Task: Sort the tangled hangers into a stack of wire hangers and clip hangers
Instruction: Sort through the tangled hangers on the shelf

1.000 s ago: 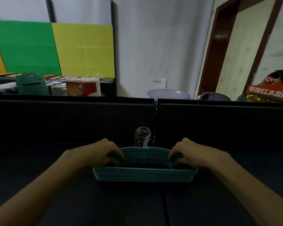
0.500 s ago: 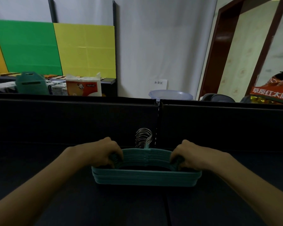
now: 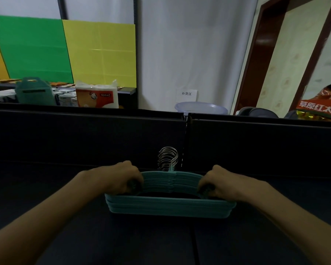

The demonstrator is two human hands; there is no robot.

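Observation:
A neat stack of several teal hangers (image 3: 168,207) lies on the dark table in front of me, its metal hooks (image 3: 167,160) bunched together and pointing away toward the dark back panel. My left hand (image 3: 120,178) grips the stack's left shoulder with curled fingers. My right hand (image 3: 218,181) grips the right shoulder the same way. The fingertips of both hands are hidden inside the hangers' opening. I see no clip hangers in this view.
A dark upright panel (image 3: 84,138) closes off the table's far side, with a seam near the hooks. Beyond it stand a teal bag (image 3: 34,91), a tissue pack (image 3: 97,96), a clear basin (image 3: 201,108) and an orange-red package (image 3: 321,109).
The hanger stack has slid slightly toward me and a little right with both hands still gripping its shoulders. My head has tipped a bit.

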